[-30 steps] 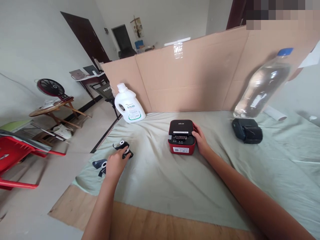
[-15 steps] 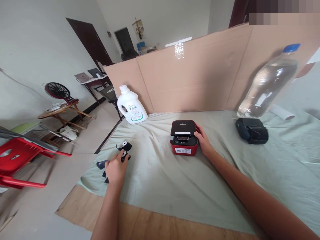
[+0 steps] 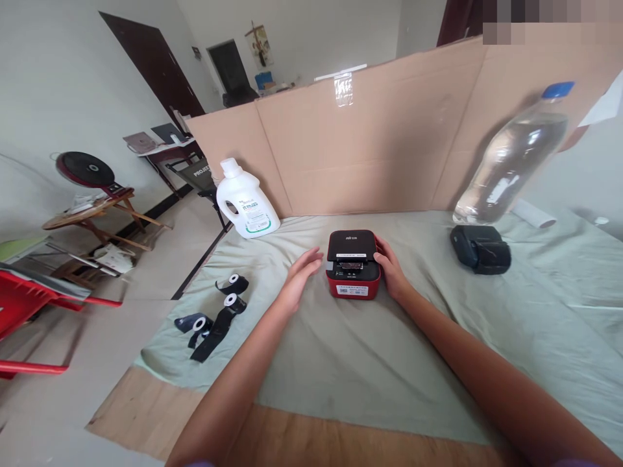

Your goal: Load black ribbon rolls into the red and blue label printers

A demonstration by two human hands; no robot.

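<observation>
A red-and-black label printer (image 3: 354, 272) stands upright on the green cloth in the middle, its white labelled side toward me. My right hand (image 3: 390, 267) grips its right side, thumb at the top edge and fingers partly hidden behind it. My left hand (image 3: 302, 272) is just left of the printer, fingers stretched out, holding nothing; a small gap appears to separate them. Further left lie several small black rolls with white cores, among them a roll (image 3: 238, 283) at the back and a partly unwound roll (image 3: 217, 334) in front.
A white detergent bottle (image 3: 248, 207) stands at the back left before a cardboard screen (image 3: 350, 168). On the right are a black device (image 3: 479, 250), a clear blue-capped bottle (image 3: 511, 165) and a white tube (image 3: 534, 214). Bare wood (image 3: 160, 412) shows along the front edge.
My left hand has let go of the black roll and moved right to beside the printer, opening its fingers. My right hand stays on the printer. The view has shifted slightly.
</observation>
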